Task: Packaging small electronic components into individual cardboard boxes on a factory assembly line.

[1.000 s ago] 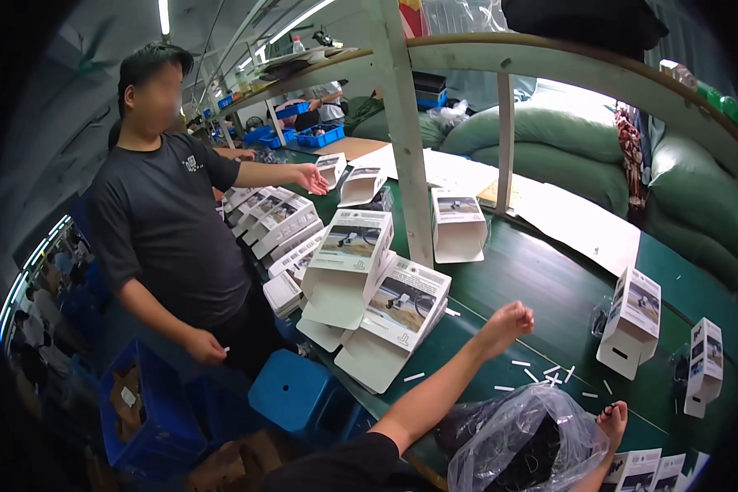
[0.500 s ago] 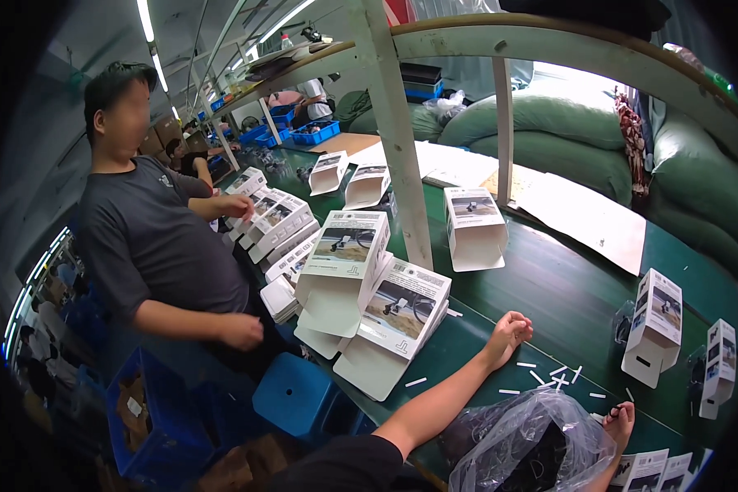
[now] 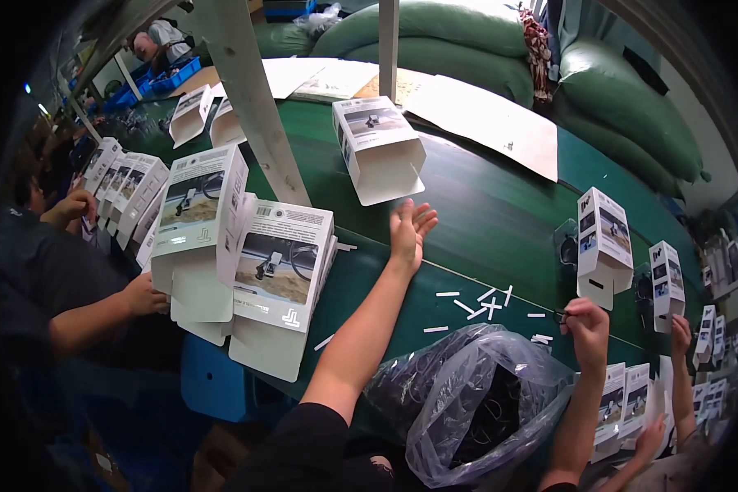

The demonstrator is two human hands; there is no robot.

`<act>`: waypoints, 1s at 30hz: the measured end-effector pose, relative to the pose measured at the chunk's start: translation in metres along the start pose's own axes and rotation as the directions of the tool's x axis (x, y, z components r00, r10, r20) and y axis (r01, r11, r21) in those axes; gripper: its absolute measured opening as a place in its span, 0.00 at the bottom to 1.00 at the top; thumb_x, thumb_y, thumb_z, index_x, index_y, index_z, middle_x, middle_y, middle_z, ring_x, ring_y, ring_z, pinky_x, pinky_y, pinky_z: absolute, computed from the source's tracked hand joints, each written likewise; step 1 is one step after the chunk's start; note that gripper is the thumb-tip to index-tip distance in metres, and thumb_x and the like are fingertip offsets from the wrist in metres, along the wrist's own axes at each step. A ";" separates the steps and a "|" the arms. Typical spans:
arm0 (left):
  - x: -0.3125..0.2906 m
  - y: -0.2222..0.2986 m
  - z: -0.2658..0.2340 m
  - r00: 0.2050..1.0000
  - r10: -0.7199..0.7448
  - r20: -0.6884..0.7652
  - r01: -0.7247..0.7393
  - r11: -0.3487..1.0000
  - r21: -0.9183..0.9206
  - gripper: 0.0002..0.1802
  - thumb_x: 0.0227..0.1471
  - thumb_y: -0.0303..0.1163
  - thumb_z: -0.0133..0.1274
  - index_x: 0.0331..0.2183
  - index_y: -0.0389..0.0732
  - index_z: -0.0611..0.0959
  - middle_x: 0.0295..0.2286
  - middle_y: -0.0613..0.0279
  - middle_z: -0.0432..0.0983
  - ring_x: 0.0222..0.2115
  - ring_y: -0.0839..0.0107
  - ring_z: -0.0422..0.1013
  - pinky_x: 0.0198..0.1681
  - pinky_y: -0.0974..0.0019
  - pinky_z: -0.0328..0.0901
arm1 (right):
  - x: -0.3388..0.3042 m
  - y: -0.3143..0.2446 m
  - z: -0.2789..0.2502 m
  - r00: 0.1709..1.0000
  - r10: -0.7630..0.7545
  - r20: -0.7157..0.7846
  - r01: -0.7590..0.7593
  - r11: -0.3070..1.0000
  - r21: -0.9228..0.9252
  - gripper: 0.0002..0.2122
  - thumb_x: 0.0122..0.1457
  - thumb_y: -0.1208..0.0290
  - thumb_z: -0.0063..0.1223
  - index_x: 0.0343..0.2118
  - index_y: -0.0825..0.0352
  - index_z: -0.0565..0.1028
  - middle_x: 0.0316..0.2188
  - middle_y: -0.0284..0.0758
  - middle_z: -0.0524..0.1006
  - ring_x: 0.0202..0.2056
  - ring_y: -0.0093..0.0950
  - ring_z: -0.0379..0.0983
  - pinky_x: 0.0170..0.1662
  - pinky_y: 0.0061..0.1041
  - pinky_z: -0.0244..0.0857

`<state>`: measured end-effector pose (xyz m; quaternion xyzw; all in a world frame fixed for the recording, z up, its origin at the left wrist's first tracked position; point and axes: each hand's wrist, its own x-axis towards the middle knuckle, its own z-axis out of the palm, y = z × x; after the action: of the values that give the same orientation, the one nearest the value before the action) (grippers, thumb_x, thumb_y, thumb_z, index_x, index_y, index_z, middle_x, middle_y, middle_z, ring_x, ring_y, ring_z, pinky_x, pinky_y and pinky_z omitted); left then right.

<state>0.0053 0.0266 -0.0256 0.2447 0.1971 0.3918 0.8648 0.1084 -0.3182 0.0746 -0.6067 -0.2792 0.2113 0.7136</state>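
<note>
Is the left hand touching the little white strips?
Apart: the head view shows green tabletop between the left hand and the white strips.

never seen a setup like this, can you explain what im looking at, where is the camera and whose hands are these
There is no machine here: a person works bare-handed. The picture comes from a wide fisheye camera on their head, looking down, so straight edges bend.

The left hand is open and looks empty, just below an open white box; whether it touches the box is hard to tell. The right hand pinches a small black thing.

On the green table lie loose white strips, with more printed boxes around. Nearest the person is a clear plastic bag with dark things inside. The hand at far left belongs to someone else.
</note>
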 end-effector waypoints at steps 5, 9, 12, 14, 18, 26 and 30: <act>0.004 0.006 -0.015 0.982 0.167 -0.086 -0.158 0.983 0.098 0.18 0.58 0.36 0.43 0.46 0.35 0.63 0.35 0.51 0.71 0.33 0.67 0.73 0.34 0.70 0.70 | 0.074 -0.053 0.096 0.900 0.043 0.433 0.147 0.906 -0.397 0.07 0.45 0.89 0.51 0.28 0.73 0.74 0.28 0.35 0.72 0.23 0.23 0.67 0.28 0.18 0.64; 0.000 0.004 -0.010 0.979 0.167 -0.113 -0.149 0.976 0.157 0.17 0.58 0.33 0.41 0.45 0.32 0.64 0.33 0.51 0.72 0.30 0.68 0.73 0.31 0.72 0.71 | 0.130 -0.025 0.171 0.811 -0.083 0.580 0.522 0.552 -0.650 0.05 0.45 0.84 0.52 0.26 0.72 0.76 0.24 0.34 0.74 0.22 0.27 0.67 0.28 0.22 0.62; -0.007 0.006 0.003 0.965 0.164 -0.204 -0.134 0.979 0.152 0.16 0.57 0.29 0.39 0.45 0.29 0.65 0.32 0.51 0.73 0.29 0.69 0.74 0.29 0.74 0.70 | 0.165 0.026 0.211 0.798 -0.189 0.572 0.581 0.496 -0.645 0.05 0.46 0.83 0.51 0.26 0.71 0.77 0.24 0.35 0.75 0.24 0.32 0.70 0.31 0.28 0.65; -0.008 0.007 0.005 0.972 0.159 -0.173 -0.130 0.977 0.171 0.17 0.57 0.29 0.39 0.45 0.28 0.65 0.32 0.52 0.73 0.29 0.69 0.74 0.29 0.74 0.70 | 0.182 0.054 0.231 0.803 -0.201 0.562 0.582 0.470 -0.663 0.05 0.46 0.83 0.50 0.26 0.71 0.77 0.24 0.35 0.75 0.24 0.32 0.70 0.32 0.29 0.65; -0.007 0.008 0.005 0.982 0.155 -0.110 -0.128 0.967 0.219 0.17 0.56 0.27 0.38 0.45 0.27 0.67 0.31 0.52 0.72 0.28 0.70 0.74 0.28 0.74 0.69 | 0.204 0.087 0.261 0.797 -0.238 0.555 0.601 0.404 -0.689 0.04 0.47 0.82 0.50 0.25 0.70 0.77 0.25 0.34 0.75 0.25 0.33 0.71 0.33 0.29 0.66; -0.001 -0.001 -0.003 0.973 0.161 -0.164 -0.115 0.959 0.258 0.12 0.55 0.27 0.41 0.38 0.29 0.73 0.28 0.53 0.74 0.23 0.73 0.72 0.26 0.73 0.69 | 0.205 0.097 0.242 0.684 -0.182 0.706 0.729 0.192 -0.657 0.04 0.44 0.77 0.52 0.24 0.64 0.77 0.27 0.33 0.75 0.33 0.32 0.70 0.39 0.27 0.65; 0.012 -0.036 -0.020 0.957 0.207 -0.205 -0.139 0.943 0.304 0.14 0.53 0.31 0.45 0.32 0.29 0.78 0.27 0.51 0.76 0.25 0.69 0.72 0.28 0.69 0.67 | 0.167 0.040 0.225 0.586 0.032 0.809 0.806 0.075 -0.587 0.07 0.42 0.78 0.52 0.27 0.65 0.77 0.34 0.37 0.73 0.35 0.36 0.69 0.43 0.27 0.64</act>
<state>0.0225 0.0205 -0.0642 0.3357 0.3296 0.4601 0.7530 0.0889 -0.0363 0.0833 -0.6733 -0.7359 -0.0388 0.0593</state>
